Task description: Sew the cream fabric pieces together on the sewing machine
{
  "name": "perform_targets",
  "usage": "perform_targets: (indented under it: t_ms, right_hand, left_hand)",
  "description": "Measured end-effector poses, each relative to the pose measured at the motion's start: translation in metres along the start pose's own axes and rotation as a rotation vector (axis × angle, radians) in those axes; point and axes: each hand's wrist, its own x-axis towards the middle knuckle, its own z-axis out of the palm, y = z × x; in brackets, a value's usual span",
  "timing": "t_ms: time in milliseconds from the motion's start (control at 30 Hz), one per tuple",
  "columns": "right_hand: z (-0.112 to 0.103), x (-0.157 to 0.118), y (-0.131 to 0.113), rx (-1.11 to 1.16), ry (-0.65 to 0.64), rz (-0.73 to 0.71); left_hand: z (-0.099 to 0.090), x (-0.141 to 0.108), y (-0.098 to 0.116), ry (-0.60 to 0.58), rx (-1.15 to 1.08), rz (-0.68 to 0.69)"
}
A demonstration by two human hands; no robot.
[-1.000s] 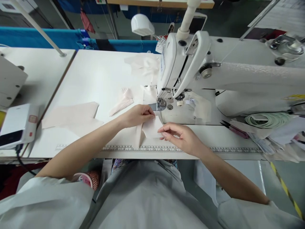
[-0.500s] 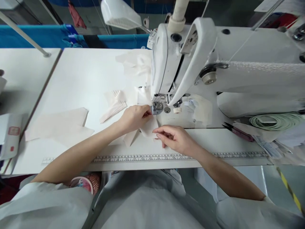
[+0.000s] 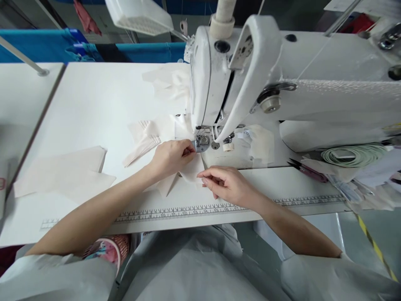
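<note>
A small pale pink fabric piece (image 3: 191, 170) lies in front of the sewing machine's presser foot (image 3: 202, 142). My left hand (image 3: 172, 156) is closed on its far edge, fingertips pressed together just left of the foot. At the near right edge of the same piece, my right hand (image 3: 227, 182) pinches with thumb and forefinger, the other fingers curled under. Another pale fabric flap (image 3: 166, 184) sticks out beneath my left wrist. Left of that hand lies a pleated fabric piece (image 3: 142, 144) with striped edges.
The white sewing machine (image 3: 241, 83) rises behind my hands. Larger cut pieces (image 3: 62, 171) lie at left. A printed ruler (image 3: 188, 212) runs along the table's front. Thread snips (image 3: 308, 171), a green cord coil (image 3: 354, 155) and scraps are at right. A pink basket (image 3: 120, 246) stands below the table.
The view has shifted slightly, so the table and machine appear further left. Both hands keep nearly the same places at the fabric by the presser foot.
</note>
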Motion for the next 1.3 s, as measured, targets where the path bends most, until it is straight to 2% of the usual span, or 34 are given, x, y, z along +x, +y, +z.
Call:
perform_targets:
  t_ms: [333,400,500,567,833,1000,1100,1300]
  right_hand:
    - [-0.001,0.000,-0.001,-0.168,0.017,-0.090]
    - [-0.002,0.001,0.003,-0.306,0.076,-0.144]
    - [-0.002,0.006,0.011,-0.626,0.252,-0.215]
    - [-0.001,0.010,0.014,-0.804,0.303,-0.230]
    - [0.008,0.015,0.008,-1.099,0.292,-0.246]
    - [0.012,0.015,0.006,-1.162,0.309,-0.245]
    - [0.014,0.016,0.006,-1.131,0.303,-0.228]
    - [0.014,0.016,0.005,-1.103,0.276,-0.191]
  left_hand:
    - [0.000,0.001,0.000,0.006,0.000,0.011]
    - [-0.001,0.001,0.001,0.004,-0.001,0.001]
    - [-0.002,0.000,0.002,-0.006,-0.009,-0.008]
    - [-0.002,0.000,0.002,-0.017,-0.016,-0.007]
    - [-0.003,0.000,0.004,-0.031,0.037,0.001]
    - [-0.014,-0.011,0.007,-0.080,0.228,0.024]
    - [-0.023,-0.019,-0.003,-0.116,0.276,0.046]
    - [-0.040,-0.029,-0.045,-0.107,0.136,0.045]
